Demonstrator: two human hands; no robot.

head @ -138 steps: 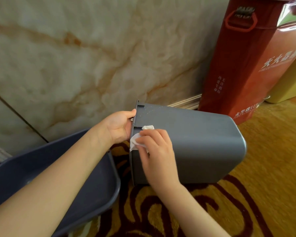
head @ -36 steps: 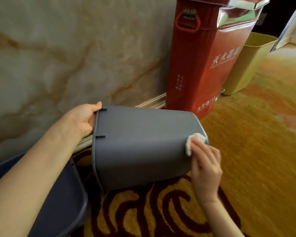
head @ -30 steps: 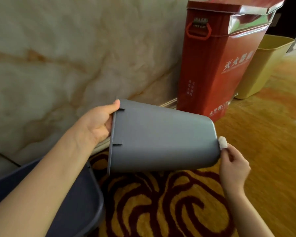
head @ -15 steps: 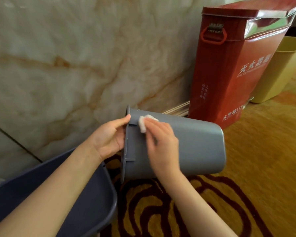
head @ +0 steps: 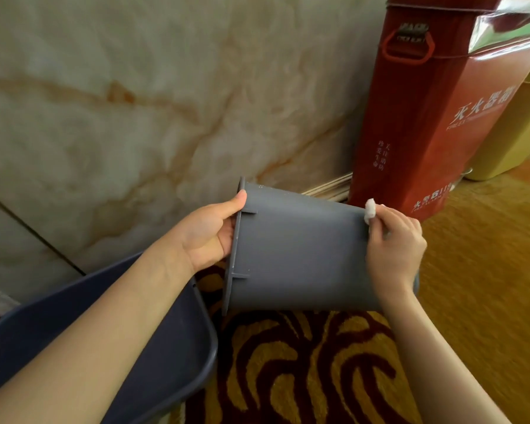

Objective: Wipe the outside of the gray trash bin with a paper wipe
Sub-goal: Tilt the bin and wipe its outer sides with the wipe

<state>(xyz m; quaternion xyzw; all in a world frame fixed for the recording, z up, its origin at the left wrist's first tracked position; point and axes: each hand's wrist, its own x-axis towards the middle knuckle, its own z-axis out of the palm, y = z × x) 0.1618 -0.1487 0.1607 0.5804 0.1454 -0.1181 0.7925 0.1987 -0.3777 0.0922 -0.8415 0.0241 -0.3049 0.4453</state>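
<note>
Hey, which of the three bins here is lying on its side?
The gray trash bin, held sideways between the left hand at its rim and the right hand at its base. The dark blue bin and yellow bin stand upright.

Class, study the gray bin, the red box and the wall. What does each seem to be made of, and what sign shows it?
The gray bin: likely moulded plastic, matte; thin rim with small ribs. The red box: probably painted sheet metal, glossy; mirror-like top edge and hinged handle. The wall: polished marble or a marble-look panel; cream with orange veins, soft sheen.
</note>
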